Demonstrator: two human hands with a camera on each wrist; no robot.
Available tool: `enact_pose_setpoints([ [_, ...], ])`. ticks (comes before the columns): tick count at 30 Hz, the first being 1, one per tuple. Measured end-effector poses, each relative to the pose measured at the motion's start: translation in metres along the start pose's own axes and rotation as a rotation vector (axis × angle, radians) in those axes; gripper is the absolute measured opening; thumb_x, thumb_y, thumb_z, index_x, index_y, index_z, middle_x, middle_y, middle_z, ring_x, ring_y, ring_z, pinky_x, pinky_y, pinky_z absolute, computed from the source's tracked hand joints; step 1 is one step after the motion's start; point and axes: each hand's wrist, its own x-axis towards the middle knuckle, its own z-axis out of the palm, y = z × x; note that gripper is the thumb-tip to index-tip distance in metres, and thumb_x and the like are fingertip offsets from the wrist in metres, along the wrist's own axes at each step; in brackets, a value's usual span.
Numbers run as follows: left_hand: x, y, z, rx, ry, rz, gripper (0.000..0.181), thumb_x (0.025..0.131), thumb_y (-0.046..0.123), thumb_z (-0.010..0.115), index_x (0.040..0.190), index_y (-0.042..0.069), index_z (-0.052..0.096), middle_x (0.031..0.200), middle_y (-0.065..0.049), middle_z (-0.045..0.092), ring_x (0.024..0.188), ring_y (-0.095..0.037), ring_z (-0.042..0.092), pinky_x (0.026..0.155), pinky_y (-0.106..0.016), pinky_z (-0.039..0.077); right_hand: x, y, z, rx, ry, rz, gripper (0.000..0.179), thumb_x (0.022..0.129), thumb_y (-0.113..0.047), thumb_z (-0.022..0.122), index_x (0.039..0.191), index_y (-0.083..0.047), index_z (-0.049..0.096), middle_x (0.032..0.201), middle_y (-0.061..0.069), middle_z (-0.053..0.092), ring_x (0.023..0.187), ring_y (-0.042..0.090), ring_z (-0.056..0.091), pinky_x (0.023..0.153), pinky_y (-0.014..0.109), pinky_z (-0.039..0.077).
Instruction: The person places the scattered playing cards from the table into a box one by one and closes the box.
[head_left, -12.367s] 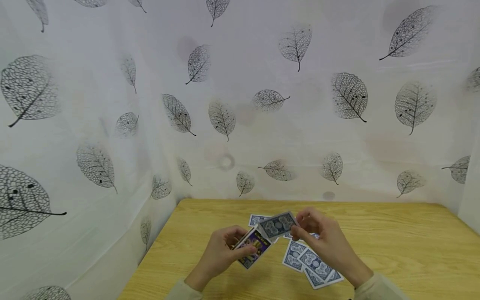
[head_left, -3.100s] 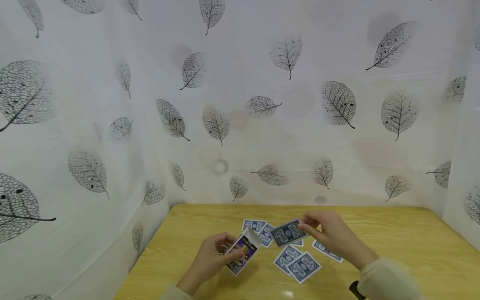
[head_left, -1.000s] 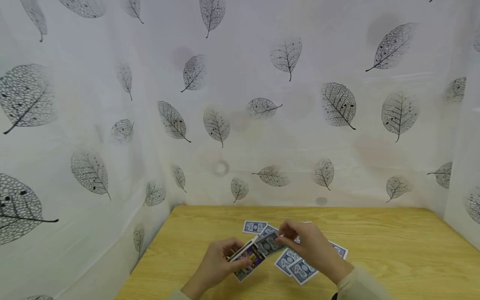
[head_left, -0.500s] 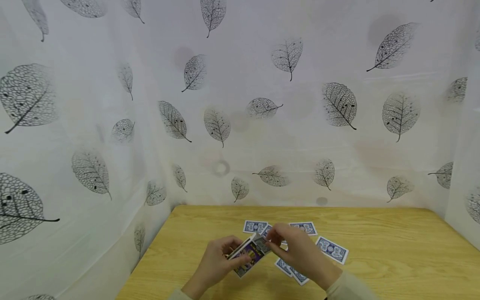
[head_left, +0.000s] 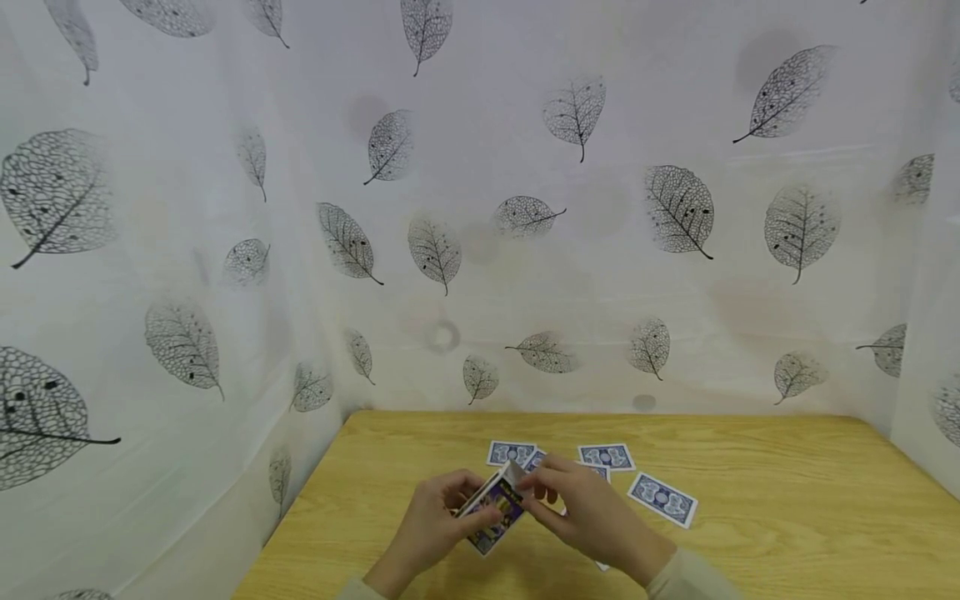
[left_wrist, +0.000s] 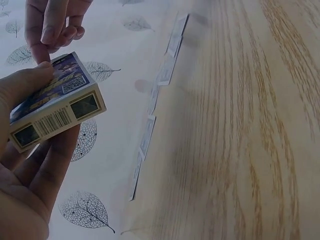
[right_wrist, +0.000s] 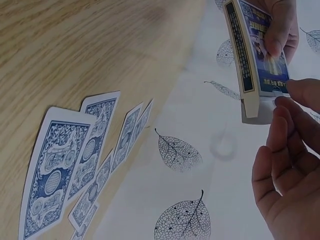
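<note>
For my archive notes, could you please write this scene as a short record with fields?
Left hand: grips the card box, thumb on its printed face
Right hand: fingertips at the box's open end; whether it holds a card is unclear
Box flap: open
Loose cards: several, blue backs up, some overlapping
Surface: wood-grain table
Backdrop: white sheet with leaf prints

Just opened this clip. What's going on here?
A person is busy with a pack of cards. Their left hand grips a purple-fronted card box, tilted above the wooden table. The fingers of the right hand are at the box's open end, beside its raised flap; whether they pinch anything there is unclear. Several blue-backed cards lie scattered on the table, backs up, some overlapping, partly hidden from the head view by the right hand.
</note>
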Motion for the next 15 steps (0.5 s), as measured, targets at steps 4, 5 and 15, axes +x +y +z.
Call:
enact_pose_setpoints([
  [4,-0.0001,-0.0008,0.0002,0.000,0.003,0.004,0.021,0.092,0.023,0.087,0.103,0.009,0.075,0.098,-0.012,0.080,0.074,-0.005,0.072,0.065,-0.022,0.064,-0.0029,0.0006,-0.0016,-0.004,-0.034,0.007,0.013,0.100,-0.015,0.077,0.112,-0.016,0.079,0.098,-0.010,0.067,0.085,-0.003,0.057,0.071,0.021,0.058],
  [5,-0.0002,-0.0009,0.0005,-0.003,0.003,0.004,0.021,0.092,0.022,0.087,0.102,0.009,0.075,0.098,-0.012,0.080,0.073,-0.005,0.072,0.065,-0.022,0.064,-0.0041,0.0007,-0.0021,-0.005,-0.047,0.014,0.014,0.100,-0.016,0.077,0.114,-0.016,0.079,0.098,-0.010,0.066,0.086,-0.003,0.056,0.071,0.021,0.058],
  [15,-0.0007,0.0005,0.0001,-0.014,0.001,-0.010,0.022,0.092,0.023,0.087,0.103,0.009,0.075,0.099,-0.012,0.080,0.075,-0.006,0.072,0.066,-0.022,0.063,-0.0094,0.0081,-0.0085,0.025,-0.125,0.042,0.026,0.101,-0.020,0.076,0.127,-0.018,0.075,0.105,-0.009,0.065,0.089,-0.001,0.057,0.070,0.020,0.056],
])
